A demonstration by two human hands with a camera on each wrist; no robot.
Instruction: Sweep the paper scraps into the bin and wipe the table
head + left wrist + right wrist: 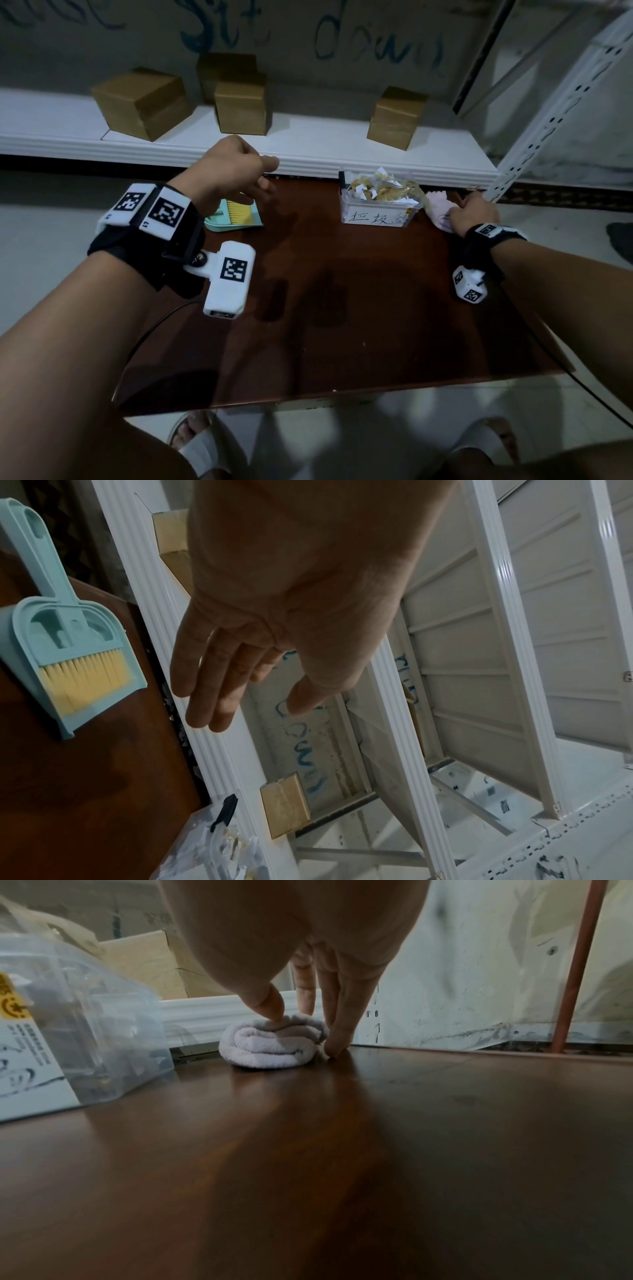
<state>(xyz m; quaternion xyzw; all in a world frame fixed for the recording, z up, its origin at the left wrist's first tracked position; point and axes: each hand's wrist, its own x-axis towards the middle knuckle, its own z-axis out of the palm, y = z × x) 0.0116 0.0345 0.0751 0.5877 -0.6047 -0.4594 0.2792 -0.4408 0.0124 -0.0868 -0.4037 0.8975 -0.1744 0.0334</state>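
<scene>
A clear plastic bin (376,209) with a handwritten label stands at the back of the dark wooden table (342,308), holding several paper scraps (380,186). To its right lies a folded pale cloth (440,209). My right hand (474,212) is on that cloth (270,1045): the thumb presses its top, and the fingers (337,1042) reach down behind and beside it to the table. My left hand (239,171) hovers with relaxed fingers, holding nothing, above a teal dustpan with a yellow-bristled brush (236,214) lying in it at the back left.
A white shelf (308,150) with several brown cardboard boxes (140,102) runs along the table's far edge. A white perforated post (534,137) rises at the back right, close to my right hand. Cables hang off both sides of the table.
</scene>
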